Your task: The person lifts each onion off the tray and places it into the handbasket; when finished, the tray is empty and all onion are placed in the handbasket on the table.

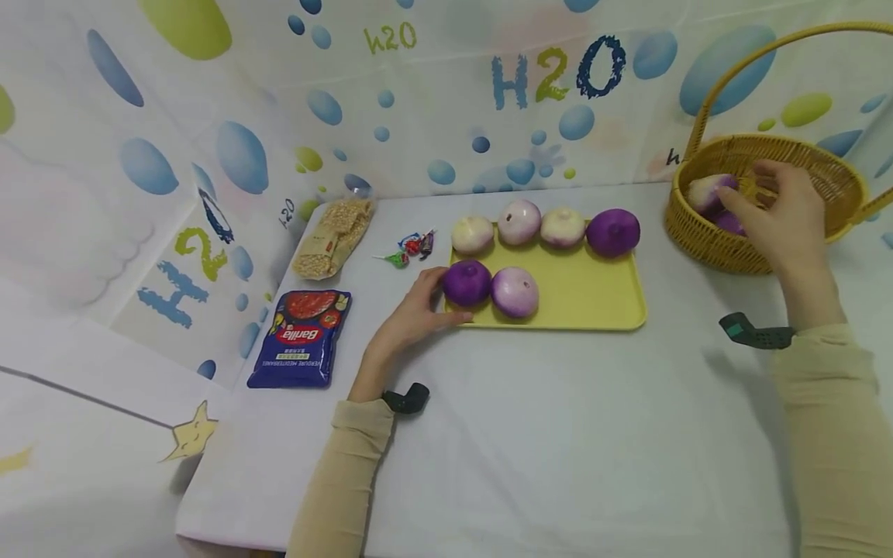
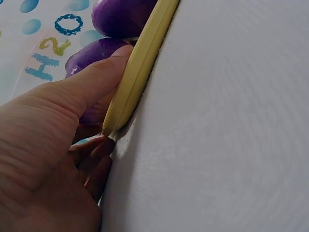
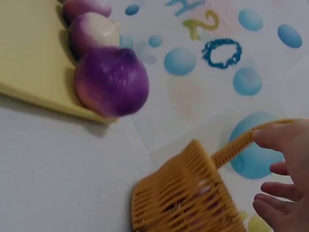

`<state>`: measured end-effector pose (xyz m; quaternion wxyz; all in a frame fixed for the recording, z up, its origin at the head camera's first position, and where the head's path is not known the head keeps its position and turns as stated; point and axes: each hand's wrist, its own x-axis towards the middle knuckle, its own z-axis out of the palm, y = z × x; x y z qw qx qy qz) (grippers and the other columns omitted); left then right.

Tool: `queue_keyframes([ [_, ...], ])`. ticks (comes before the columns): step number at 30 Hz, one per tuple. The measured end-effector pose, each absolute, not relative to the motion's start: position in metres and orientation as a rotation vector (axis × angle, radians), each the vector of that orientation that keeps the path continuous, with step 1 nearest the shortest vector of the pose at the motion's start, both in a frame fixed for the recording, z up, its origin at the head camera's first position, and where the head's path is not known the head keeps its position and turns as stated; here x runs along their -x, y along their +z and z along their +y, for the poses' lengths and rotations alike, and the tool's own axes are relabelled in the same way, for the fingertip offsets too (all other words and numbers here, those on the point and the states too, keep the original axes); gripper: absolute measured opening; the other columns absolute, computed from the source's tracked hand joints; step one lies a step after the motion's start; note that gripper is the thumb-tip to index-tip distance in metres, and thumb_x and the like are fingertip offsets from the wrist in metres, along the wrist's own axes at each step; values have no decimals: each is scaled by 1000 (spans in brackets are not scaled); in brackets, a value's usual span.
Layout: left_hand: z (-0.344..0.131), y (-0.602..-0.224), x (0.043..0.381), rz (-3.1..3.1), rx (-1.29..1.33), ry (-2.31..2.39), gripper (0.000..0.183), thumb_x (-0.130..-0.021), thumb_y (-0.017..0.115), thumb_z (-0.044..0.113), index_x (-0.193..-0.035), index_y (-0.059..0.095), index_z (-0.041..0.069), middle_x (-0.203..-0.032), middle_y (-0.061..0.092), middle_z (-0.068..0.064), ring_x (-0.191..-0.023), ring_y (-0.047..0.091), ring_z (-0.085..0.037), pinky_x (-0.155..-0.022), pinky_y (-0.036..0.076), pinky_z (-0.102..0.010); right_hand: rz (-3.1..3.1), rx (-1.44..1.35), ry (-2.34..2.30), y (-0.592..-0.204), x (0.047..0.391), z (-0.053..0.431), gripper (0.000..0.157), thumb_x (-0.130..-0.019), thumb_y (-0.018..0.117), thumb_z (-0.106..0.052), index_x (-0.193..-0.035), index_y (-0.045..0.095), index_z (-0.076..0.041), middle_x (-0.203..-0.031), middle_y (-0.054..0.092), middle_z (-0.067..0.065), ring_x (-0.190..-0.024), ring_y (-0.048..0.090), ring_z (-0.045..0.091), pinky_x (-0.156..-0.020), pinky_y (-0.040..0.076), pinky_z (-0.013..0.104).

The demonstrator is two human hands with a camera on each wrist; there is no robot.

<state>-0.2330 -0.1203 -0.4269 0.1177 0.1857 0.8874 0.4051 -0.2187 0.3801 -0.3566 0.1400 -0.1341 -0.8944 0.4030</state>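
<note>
In the head view, my left hand (image 1: 416,310) is at the near-left corner of a yellow tray (image 1: 593,298), beside a dark purple onion (image 1: 467,283). The left wrist view shows its thumb along the tray's rim (image 2: 140,72) and its curled fingers against the edge. A paler onion (image 1: 515,292) sits next to the purple one; several more line the tray's far side. My right hand (image 1: 791,217) is over a wicker basket (image 1: 711,240), thumb near a white-and-purple onion (image 1: 708,192). Its fingers are spread and slightly bent, with nothing visible between them. Another purple onion (image 1: 729,223) lies partly hidden below.
Left of the tray lie some wrapped candies (image 1: 412,248), a clear bag of pale food pieces (image 1: 335,236) and a blue Barilla pouch (image 1: 300,339). The basket's tall handle (image 1: 732,74) arches above it. A patterned sheet (image 1: 446,101) hangs behind the white-covered table (image 1: 558,442).
</note>
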Motion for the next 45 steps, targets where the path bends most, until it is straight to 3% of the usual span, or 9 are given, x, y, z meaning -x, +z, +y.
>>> queue_keyframes([
  [5,-118,-428,235,2603,-536,1177,90,-71,79,49,-144,35,19,-147,29,0,-139,23,-16,-113,20,-39,-2577,226,1210,-342,215,356,57,-88,63,-41,-139,44,-24,-139,43,4,-125,46,15,-95,43,20],
  [7,-116,-428,236,2609,-540,1180,90,-71,78,50,-144,35,19,-147,29,1,-139,23,-16,-113,20,-38,-2583,88,1195,-340,216,339,52,-89,63,-38,-136,48,-23,-135,49,5,-120,50,18,-93,46,21],
  [9,-115,-429,236,2608,-553,1190,89,-71,78,50,-143,35,19,-146,30,1,-139,24,-16,-113,21,-38,-2607,-61,1147,-340,217,319,51,-90,62,-38,-136,49,-22,-133,52,9,-117,52,23,-98,45,32],
  [13,-114,-430,236,2604,-569,1203,88,-72,79,48,-143,36,17,-145,31,0,-138,26,-16,-113,22,-38,-2676,-338,1139,-345,217,272,52,-90,62,-40,-136,48,-18,-131,53,10,-113,55,32,-94,46,48],
  [22,-112,-431,237,2623,-579,1195,87,-72,80,44,-142,38,17,-143,33,0,-137,28,-17,-112,22,-37,-2702,-811,1105,-378,209,192,60,-85,69,-40,-134,47,-12,-131,48,3,-115,51,22,-93,46,43],
  [29,-111,-432,238,2626,-574,1170,88,-71,80,45,-142,37,16,-143,33,-1,-137,28,-18,-113,22,-36,-2776,-814,1045,-401,204,170,75,-77,74,-48,-137,44,-12,-133,42,4,-119,47,23,-100,40,42],
  [34,-112,-431,236,2633,-579,1168,87,-72,80,44,-142,38,17,-143,34,-1,-137,29,-19,-112,23,-38,-2825,-778,1052,-408,202,165,77,-76,74,-50,-137,44,-13,-127,45,3,-113,47,17,-97,43,38],
  [39,-116,-428,234,2637,-561,1159,87,-72,80,46,-142,38,17,-144,33,-1,-137,28,-19,-112,24,-39,-2831,-751,1033,-404,204,166,77,-75,74,-52,-136,44,-16,-119,48,-1,-105,50,14,-91,45,36],
  [45,-118,-428,233,2623,-537,1171,89,-71,80,45,-143,37,16,-144,33,-3,-137,29,-20,-112,25,-37,-2764,-671,1086,-384,210,188,78,-75,74,-52,-139,41,-19,-128,48,-1,-111,51,17,-94,45,41],
])
